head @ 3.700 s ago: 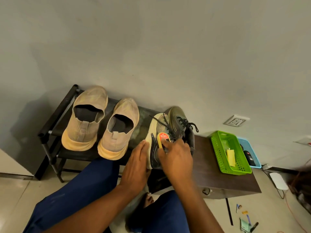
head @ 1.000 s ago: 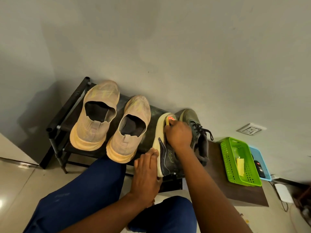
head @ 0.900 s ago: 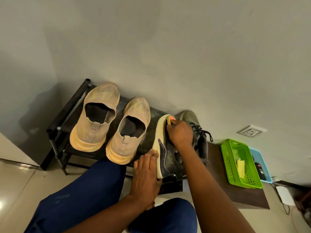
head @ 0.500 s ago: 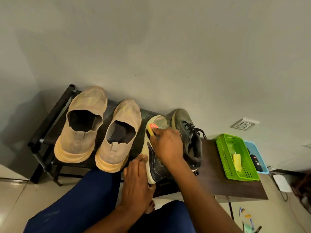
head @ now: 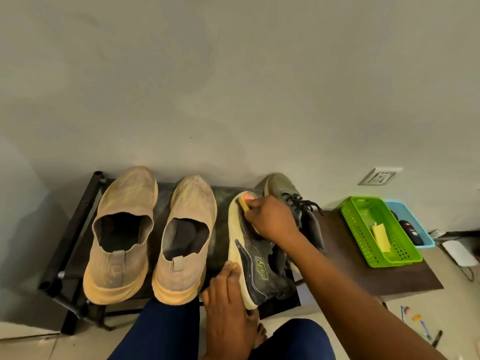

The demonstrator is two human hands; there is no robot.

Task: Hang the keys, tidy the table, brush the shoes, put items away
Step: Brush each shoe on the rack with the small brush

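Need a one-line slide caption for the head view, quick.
Right hand works a shoe brush along a tilted dark sneaker, left hand steadying its heel.

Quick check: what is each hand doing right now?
Left hand: open, fingers straight, bracing the heel of the tilted dark grey sneaker with cream sole.
Right hand: closed, gripping a small yellow brush with a red label near its toe.

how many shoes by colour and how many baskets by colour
tan slip-on shoes: 2
dark lace-up shoes: 2
green basket: 1
blue basket: 1
total: 6
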